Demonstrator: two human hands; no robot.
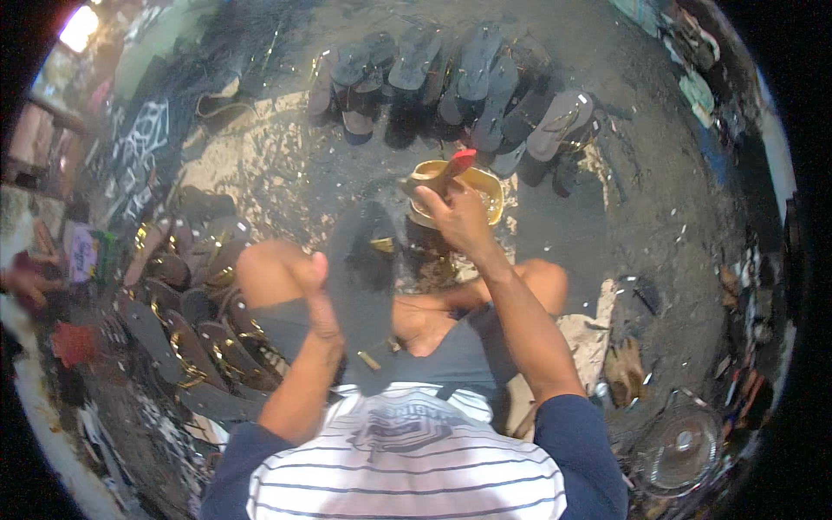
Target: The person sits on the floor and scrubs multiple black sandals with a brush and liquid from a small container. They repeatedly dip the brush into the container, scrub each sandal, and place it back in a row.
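Note:
My left hand (320,297) grips a long dark sandal sole (362,277) by its side and holds it up in front of my lap. The thumb shows at the edge and the fingers are hidden behind the sole. Small yellowish patches show on it. In front of my right knee, my right hand (462,217) is closed around a short brown tool with a red end (465,158), perhaps a brush. That hand is over a yellow bowl (496,186), and the tool lies across its rim. What the bowl contains is hard to make out.
Dark flip-flops (475,74) stand in a row on the ground ahead. More sandals with gold straps (186,347) are piled at my left. A brown glove-like thing (626,371) and a round wire-guarded fan (680,446) are at my right. Another person's hand (30,279) shows far left.

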